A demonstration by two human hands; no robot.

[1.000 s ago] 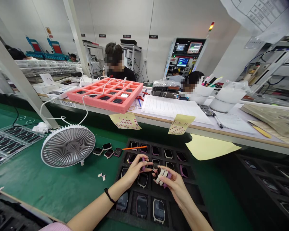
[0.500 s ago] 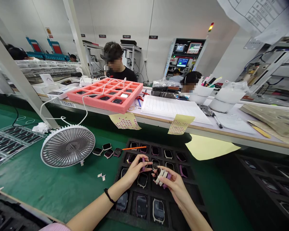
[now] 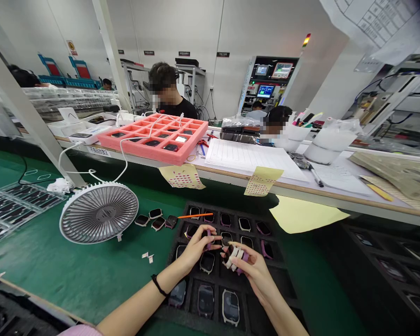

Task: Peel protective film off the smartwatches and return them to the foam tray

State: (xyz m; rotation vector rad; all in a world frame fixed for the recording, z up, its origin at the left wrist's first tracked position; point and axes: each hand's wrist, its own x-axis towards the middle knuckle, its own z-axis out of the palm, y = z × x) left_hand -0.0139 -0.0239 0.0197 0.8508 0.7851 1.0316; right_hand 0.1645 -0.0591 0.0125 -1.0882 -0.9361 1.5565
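A black foam tray with square pockets lies on the green mat, and several pockets hold smartwatch bodies. My left hand hovers over the tray's middle with its fingers pinched on a purple watch part. Just to the right, my right hand is closed on another purple watch body; white finger cots cover its fingertips. The two hands are almost touching. An orange stick rests across the tray's far left corner.
A small white fan lies face up at the left, with three loose watch bodies beside it. A pink foam tray, papers and cups sit on the raised shelf behind. Two other people sit beyond it. More black trays are at the right.
Both hands stay almost still over the tray. My right hand has lifted slightly with its watch body. The person behind the pink tray has raised their head.
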